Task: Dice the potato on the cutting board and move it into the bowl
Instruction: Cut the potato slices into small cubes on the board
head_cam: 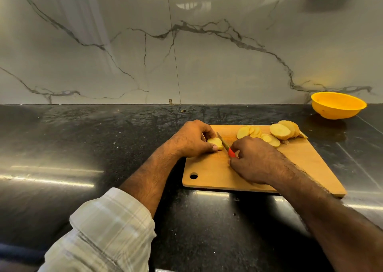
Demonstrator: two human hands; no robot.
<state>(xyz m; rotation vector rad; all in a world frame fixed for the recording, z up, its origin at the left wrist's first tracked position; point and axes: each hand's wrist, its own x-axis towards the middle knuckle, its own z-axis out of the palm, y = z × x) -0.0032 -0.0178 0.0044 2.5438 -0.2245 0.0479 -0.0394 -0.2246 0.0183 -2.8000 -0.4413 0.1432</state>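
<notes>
Nearest me, my left sleeve sits at seven o'clock over the black counter. Past it, my right hand comes in from five o'clock with its fingers curled round the red handle of the knife, whose blade points toward eleven and meets the potato piece at the near-left of the cutting board. My left hand pinches that piece from the nine o'clock side, thumb low, fingertips arched over the top and just beside the blade.

I judge I'm still slicing: what remains is this end piece, and no cubes are cut yet. Further out, toward one o'clock on the board, the finished slices lie fanned and overlapping. Beyond the board's far corner, at two o'clock against the marble wall, the yellow bowl holds nothing I can see.

The next stroke calls for fingertips tucked back, since the piece is small; afterwards the rounds need stacking, cutting into strips, then crosswise
</notes>
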